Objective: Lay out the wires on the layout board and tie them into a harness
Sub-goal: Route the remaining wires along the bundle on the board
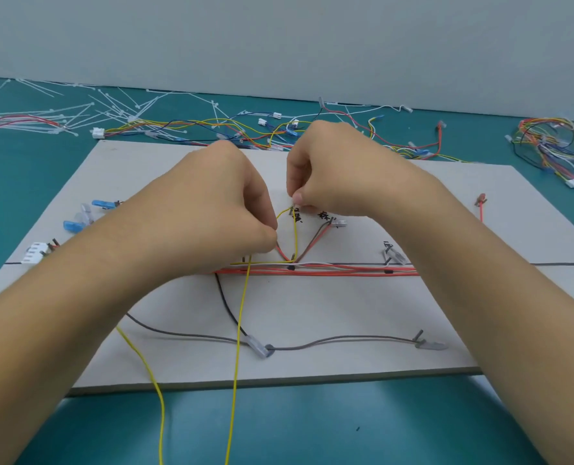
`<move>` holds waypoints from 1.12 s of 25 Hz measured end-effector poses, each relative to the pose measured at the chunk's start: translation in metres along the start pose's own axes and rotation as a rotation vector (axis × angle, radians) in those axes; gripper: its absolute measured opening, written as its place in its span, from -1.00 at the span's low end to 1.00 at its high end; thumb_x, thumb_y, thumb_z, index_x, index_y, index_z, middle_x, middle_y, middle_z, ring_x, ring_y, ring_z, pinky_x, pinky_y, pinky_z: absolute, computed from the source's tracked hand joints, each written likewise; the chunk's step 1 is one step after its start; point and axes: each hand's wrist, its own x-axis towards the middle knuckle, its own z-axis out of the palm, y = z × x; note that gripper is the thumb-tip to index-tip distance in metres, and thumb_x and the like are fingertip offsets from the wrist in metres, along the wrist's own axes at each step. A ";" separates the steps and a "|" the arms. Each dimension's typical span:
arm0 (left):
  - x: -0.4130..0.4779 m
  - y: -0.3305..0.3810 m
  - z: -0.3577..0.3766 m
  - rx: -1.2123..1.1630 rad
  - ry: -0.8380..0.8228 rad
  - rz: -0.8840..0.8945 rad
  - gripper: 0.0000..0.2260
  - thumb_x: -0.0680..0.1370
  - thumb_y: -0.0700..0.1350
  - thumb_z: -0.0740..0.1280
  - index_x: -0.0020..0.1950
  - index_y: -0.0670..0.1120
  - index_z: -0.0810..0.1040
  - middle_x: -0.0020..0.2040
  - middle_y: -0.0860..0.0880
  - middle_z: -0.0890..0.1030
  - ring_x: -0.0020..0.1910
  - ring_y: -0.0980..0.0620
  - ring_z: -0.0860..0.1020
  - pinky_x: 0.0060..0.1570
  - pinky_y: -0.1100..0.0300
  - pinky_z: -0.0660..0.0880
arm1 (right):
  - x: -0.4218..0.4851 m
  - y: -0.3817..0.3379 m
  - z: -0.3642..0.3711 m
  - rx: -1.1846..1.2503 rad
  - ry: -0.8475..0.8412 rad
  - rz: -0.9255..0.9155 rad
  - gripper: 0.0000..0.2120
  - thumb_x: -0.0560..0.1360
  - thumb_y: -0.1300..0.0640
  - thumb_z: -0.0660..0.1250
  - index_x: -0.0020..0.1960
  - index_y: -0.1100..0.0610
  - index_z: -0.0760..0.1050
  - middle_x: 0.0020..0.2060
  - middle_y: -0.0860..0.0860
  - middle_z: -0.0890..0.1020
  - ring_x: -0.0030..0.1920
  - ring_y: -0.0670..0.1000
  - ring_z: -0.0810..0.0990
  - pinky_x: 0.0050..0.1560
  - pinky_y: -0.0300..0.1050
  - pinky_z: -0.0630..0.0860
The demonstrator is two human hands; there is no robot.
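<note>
Pinching the yellow wire (295, 229) at a peg on the board (346, 307), my right hand (332, 169) is closed; my left hand (218, 203), also closed, grips it beside the red wires (329, 271). My forearms hide both board sides; loose ties (111, 105) lie beyond.

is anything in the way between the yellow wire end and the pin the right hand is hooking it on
Nothing visible blocks it. The right hand pinches the yellow wire right at the upper pin, with bare layout board around it. The left hand pinches the wire lower down, off to the side.
</note>
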 end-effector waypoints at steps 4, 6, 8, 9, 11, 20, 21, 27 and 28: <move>-0.002 0.003 0.004 0.000 -0.062 -0.015 -0.82 0.37 -0.10 0.48 -0.22 0.22 0.72 -0.38 0.13 0.69 -0.51 0.17 0.59 -0.45 0.29 0.47 | -0.005 0.004 0.007 0.055 0.021 0.017 -0.84 0.44 0.26 0.41 -0.20 0.03 0.68 -0.26 -0.02 0.69 -0.23 0.03 0.69 -0.26 -0.12 0.63; -0.002 0.003 0.006 0.006 -0.065 -0.016 -0.82 0.37 -0.08 0.49 -0.23 0.25 0.71 -0.39 0.13 0.69 -0.50 0.17 0.59 -0.42 0.30 0.47 | -0.005 0.006 0.011 0.084 0.029 0.039 -0.85 0.43 0.24 0.40 -0.20 0.02 0.67 -0.26 -0.03 0.69 -0.26 -0.02 0.66 -0.32 -0.21 0.55; -0.001 0.002 0.006 0.009 -0.080 -0.024 -0.84 0.39 -0.07 0.50 -0.25 0.24 0.72 -0.39 0.11 0.69 -0.49 0.17 0.58 -0.39 0.28 0.48 | -0.004 0.005 0.012 0.099 0.038 0.046 -0.85 0.42 0.24 0.39 -0.19 0.02 0.67 -0.26 -0.03 0.69 -0.27 -0.05 0.65 -0.36 -0.25 0.49; 0.000 0.001 0.006 -0.001 -0.093 -0.032 -0.86 0.39 -0.06 0.51 -0.26 0.21 0.73 -0.38 0.10 0.69 -0.45 0.14 0.59 -0.38 0.26 0.49 | -0.004 0.006 0.013 0.104 0.036 0.043 -0.86 0.42 0.23 0.40 -0.18 0.02 0.68 -0.26 -0.03 0.70 -0.25 -0.04 0.66 -0.34 -0.25 0.50; -0.001 0.001 0.006 -0.024 -0.115 -0.038 -0.88 0.41 -0.06 0.52 -0.25 0.18 0.75 -0.35 0.07 0.71 -0.35 0.03 0.64 -0.33 0.14 0.56 | -0.007 0.008 0.014 0.117 0.043 0.034 -0.88 0.44 0.22 0.42 -0.15 0.03 0.69 -0.22 -0.03 0.70 -0.18 -0.04 0.67 -0.22 -0.20 0.57; 0.000 -0.002 0.013 -0.076 -0.175 0.016 -0.86 0.50 -0.13 0.47 -0.19 0.10 0.77 -0.28 0.17 0.73 -0.25 0.19 0.69 -0.04 0.06 0.68 | -0.035 0.022 0.013 0.281 0.288 -0.105 -0.87 0.46 0.23 0.38 -0.12 0.04 0.67 -0.30 -0.19 0.63 -0.28 -0.28 0.56 -0.25 -0.49 0.42; 0.001 -0.003 0.013 -0.064 -0.183 0.026 -0.84 0.51 -0.14 0.46 -0.17 0.10 0.77 -0.28 0.19 0.73 -0.26 0.22 0.68 -0.05 0.09 0.67 | -0.037 0.022 0.012 0.291 0.300 -0.120 -0.88 0.47 0.23 0.39 -0.12 0.05 0.68 -0.31 -0.21 0.62 -0.25 -0.27 0.58 -0.24 -0.49 0.42; 0.005 -0.008 0.016 -0.059 -0.204 0.098 -0.90 0.47 -0.10 0.53 -0.21 0.10 0.76 -0.47 0.19 0.61 -0.50 0.27 0.51 -0.51 0.48 0.33 | -0.040 0.021 0.016 0.290 0.243 -0.160 -0.90 0.49 0.22 0.40 -0.08 0.07 0.68 -0.27 -0.18 0.65 -0.21 -0.13 0.62 -0.23 -0.45 0.42; 0.006 -0.008 0.017 -0.064 -0.197 0.108 -0.91 0.47 -0.09 0.54 -0.23 0.08 0.76 -0.49 0.18 0.59 -0.52 0.26 0.48 -0.52 0.47 0.31 | -0.040 0.021 0.016 0.294 0.240 -0.171 -0.90 0.49 0.22 0.41 -0.08 0.07 0.68 -0.27 -0.18 0.65 -0.22 -0.13 0.62 -0.24 -0.45 0.41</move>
